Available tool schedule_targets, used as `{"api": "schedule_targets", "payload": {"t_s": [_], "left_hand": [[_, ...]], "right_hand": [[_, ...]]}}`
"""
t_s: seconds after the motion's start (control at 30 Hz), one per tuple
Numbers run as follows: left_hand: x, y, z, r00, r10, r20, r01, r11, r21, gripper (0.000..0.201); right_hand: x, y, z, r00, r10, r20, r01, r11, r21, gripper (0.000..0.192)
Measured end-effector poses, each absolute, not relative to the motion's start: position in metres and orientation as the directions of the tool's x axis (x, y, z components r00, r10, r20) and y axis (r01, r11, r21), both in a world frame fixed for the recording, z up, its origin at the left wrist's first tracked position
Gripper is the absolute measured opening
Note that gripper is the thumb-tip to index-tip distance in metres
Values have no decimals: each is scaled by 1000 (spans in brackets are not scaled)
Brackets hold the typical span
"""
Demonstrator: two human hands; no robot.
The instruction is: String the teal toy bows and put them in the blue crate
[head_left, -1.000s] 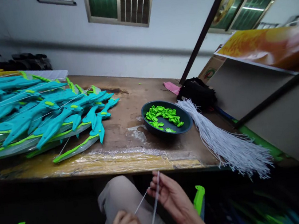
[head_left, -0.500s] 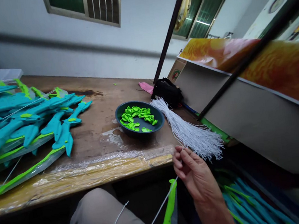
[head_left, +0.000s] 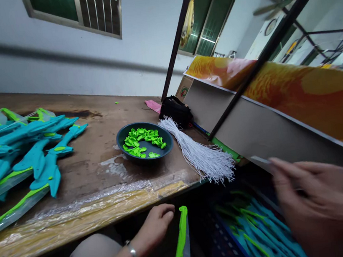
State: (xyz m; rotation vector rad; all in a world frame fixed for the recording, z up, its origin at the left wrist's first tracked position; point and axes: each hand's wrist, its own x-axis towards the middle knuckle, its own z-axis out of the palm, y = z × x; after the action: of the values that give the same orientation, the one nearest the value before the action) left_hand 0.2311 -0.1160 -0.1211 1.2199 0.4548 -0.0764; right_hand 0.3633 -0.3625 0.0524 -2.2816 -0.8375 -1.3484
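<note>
My right hand (head_left: 316, 198), smeared by motion, is raised at the right. Its thumb and finger pinch what looks like a short end of white cord (head_left: 260, 159). Below the table edge, my left hand (head_left: 160, 219) is closed with curled fingers; whatever lies in them is hidden. Just right of it stands a bright green limb (head_left: 181, 241) of a toy bow, with a clear strip along its side. The lower part of that toy is cut off by the frame. A silvery band (head_left: 133, 255) circles my left wrist.
Teal-and-green toy bows (head_left: 38, 150) are piled on the table (head_left: 95, 126) at left. A dark bowl (head_left: 145, 159) holds green pieces. Beside it lie a bundle of white cords (head_left: 200, 154) and a black bag (head_left: 175, 110). More toys (head_left: 260, 226) fill a crate at lower right.
My right hand has swung right, away from the green limb. My left hand has risen from my lap to beside that limb. The view has turned right.
</note>
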Motion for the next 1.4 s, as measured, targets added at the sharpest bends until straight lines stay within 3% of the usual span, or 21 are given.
{"api": "schedule_targets", "payload": {"t_s": [0.07,0.17,0.27,0.43,1.2,1.4], "left_hand": [[248,-134,-134,898,90,-432,335,497,801,34],[253,-149,-145,903,-30,-428,318,716,622,46],[249,-154,-149,919,-39,-393,241,844,480,52],[247,-161,-151,931,21,-364,121,923,365,39],[246,-170,-139,913,135,-385,33,916,400,41],[252,-171,-149,880,228,-417,23,856,516,45]], "right_hand": [[350,-343,29,375,469,800,756,-654,29,18],[328,-318,-16,481,616,624,846,-513,-145,14],[313,-304,-53,521,649,555,846,-477,-236,13],[301,-290,-74,494,630,599,860,-457,-228,13],[301,-277,-100,483,653,584,858,-487,-165,16],[298,-271,-106,546,659,517,822,-542,-176,16]]}}
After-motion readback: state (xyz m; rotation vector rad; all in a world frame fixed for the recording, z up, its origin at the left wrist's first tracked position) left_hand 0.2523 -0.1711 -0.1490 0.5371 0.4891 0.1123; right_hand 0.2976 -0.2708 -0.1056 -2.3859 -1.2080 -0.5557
